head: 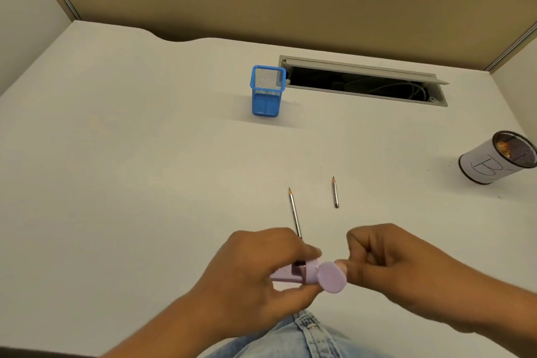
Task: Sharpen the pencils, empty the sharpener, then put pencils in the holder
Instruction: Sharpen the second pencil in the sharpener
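The tabletop [145, 154] looks smooth and matt. My sharpener [290, 272] is matt lilac plastic. In the upper middle, the blue holder [266, 91] is metal mesh. At right, the dark mesh cup [494, 160] wears white paper. My jeans [290, 340] are rough denim cloth.
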The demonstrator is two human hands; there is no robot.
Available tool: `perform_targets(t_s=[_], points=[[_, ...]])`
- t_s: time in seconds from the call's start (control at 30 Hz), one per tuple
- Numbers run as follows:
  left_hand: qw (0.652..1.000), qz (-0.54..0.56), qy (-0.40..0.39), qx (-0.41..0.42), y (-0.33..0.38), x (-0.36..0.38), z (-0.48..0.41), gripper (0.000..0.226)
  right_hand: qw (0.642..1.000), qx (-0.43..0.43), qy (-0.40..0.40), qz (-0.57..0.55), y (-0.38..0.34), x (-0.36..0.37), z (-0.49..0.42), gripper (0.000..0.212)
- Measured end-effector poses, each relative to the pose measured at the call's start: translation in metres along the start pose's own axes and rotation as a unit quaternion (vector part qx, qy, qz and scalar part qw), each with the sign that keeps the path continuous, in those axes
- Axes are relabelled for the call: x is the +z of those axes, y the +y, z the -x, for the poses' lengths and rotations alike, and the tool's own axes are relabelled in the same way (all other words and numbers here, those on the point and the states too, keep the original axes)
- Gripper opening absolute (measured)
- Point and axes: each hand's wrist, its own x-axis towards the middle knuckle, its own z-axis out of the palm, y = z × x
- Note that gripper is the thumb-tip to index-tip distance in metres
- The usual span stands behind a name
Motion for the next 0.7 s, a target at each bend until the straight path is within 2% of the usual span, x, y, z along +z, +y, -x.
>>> perform_targets(t_s=[0.07, 0.1, 0.13, 0.17, 0.2, 0.23, 0.27, 0.3, 0.33, 0.37, 0.4, 0.43, 0.47, 0.5, 0.53, 0.6, 0.63, 0.7], points=[[0.991, 0.086, 0.007, -0.099, 0.004, -0.002, -0.001, 0.016, 0.987, -0.103, 0.04, 0.12, -0.001, -0.001, 0.005, 0.029], [0.978, 0.14, 0.004, -0.154, 0.005, -0.001, -0.001, 0.014, 0.962, -0.165, 0.066, 0.207, -0.002, -0.004, 0.007, 0.022], [0.962, 0.189, -0.004, -0.199, 0.005, -0.001, -0.002, 0.014, 0.913, -0.234, 0.097, 0.32, -0.002, -0.008, 0.008, 0.019], [0.948, 0.22, -0.011, -0.229, 0.004, 0.0, -0.003, 0.014, 0.848, -0.285, 0.12, 0.43, -0.004, -0.01, 0.008, 0.018], [0.94, 0.239, -0.016, -0.243, 0.003, 0.001, -0.004, 0.015, 0.79, -0.329, 0.13, 0.5, -0.004, -0.013, 0.008, 0.021], [0.938, 0.245, -0.017, -0.243, 0.002, 0.001, -0.005, 0.015, 0.763, -0.349, 0.135, 0.527, -0.001, -0.013, 0.007, 0.023], [0.941, 0.245, -0.016, -0.234, 0.002, 0.0, -0.007, 0.016, 0.777, -0.339, 0.132, 0.514, 0.0, -0.009, 0.006, 0.022], [0.949, 0.228, -0.012, -0.216, 0.001, -0.001, -0.007, 0.016, 0.846, -0.293, 0.11, 0.432, -0.003, -0.005, 0.006, 0.025], [0.964, 0.192, -0.01, -0.185, -0.001, -0.001, -0.007, 0.016, 0.926, -0.232, 0.084, 0.285, -0.007, -0.002, 0.005, 0.031], [0.98, 0.142, -0.014, -0.141, -0.002, -0.002, -0.007, 0.015, 0.981, -0.15, 0.029, 0.122, -0.01, -0.001, 0.003, 0.035], [0.99, 0.1, -0.02, -0.102, -0.001, -0.002, -0.007, 0.015, 0.997, -0.069, -0.011, 0.011, -0.01, -0.003, 0.001, 0.036], [0.993, 0.078, -0.022, -0.083, 0.0, -0.002, -0.007, 0.016, 0.999, -0.034, -0.029, -0.002, -0.009, -0.006, 0.002, 0.036], [0.993, 0.082, -0.018, -0.086, 0.001, -0.001, -0.006, 0.016, 0.998, -0.036, -0.019, 0.049, -0.008, -0.008, 0.001, 0.036], [0.989, 0.102, -0.01, -0.104, 0.002, -0.001, -0.006, 0.015, 0.989, -0.073, 0.006, 0.132, -0.006, -0.008, 0.0, 0.034], [0.983, 0.13, -0.001, -0.132, 0.002, 0.0, -0.006, 0.015, 0.962, -0.128, 0.043, 0.239, -0.005, -0.008, 0.002, 0.03], [0.961, 0.196, 0.006, -0.194, 0.004, 0.0, -0.006, 0.016, 0.87, -0.217, 0.108, 0.429, -0.011, -0.008, 0.009, 0.016], [0.951, 0.223, 0.005, -0.214, 0.003, 0.0, -0.006, 0.015, 0.831, -0.242, 0.129, 0.484, -0.012, -0.007, 0.011, 0.013], [0.941, 0.247, 0.002, -0.229, 0.004, 0.0, -0.008, 0.014, 0.78, -0.301, 0.154, 0.526, -0.011, -0.01, 0.009, 0.023]])
